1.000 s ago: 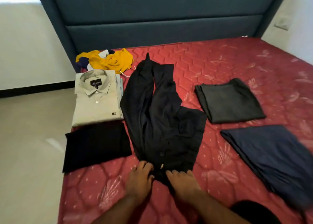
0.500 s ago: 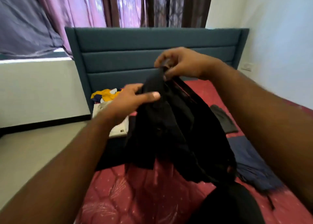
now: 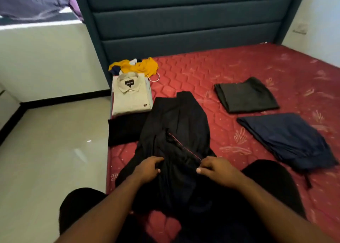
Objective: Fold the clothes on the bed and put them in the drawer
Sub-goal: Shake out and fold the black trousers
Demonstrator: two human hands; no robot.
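Head view: hands point(image 3: 181, 168) on black garment point(image 3: 176, 128).

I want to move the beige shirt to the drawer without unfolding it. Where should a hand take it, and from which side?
Take the beige shirt by its two long side edges, hands sliding flat underneath from left and right. It lies folded flat, collar toward the headboard, so lifting by the collar or one corner would likely let it fall open.

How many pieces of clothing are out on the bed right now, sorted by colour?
Black: 2, the garment gripped by the left hand and right hand, and a folded piece
Beige: 1, folded shirt
Grey: 1, folded piece
Navy: 1, folded piece
Yellow: 1 crumpled heap, possibly more within
Total: 6
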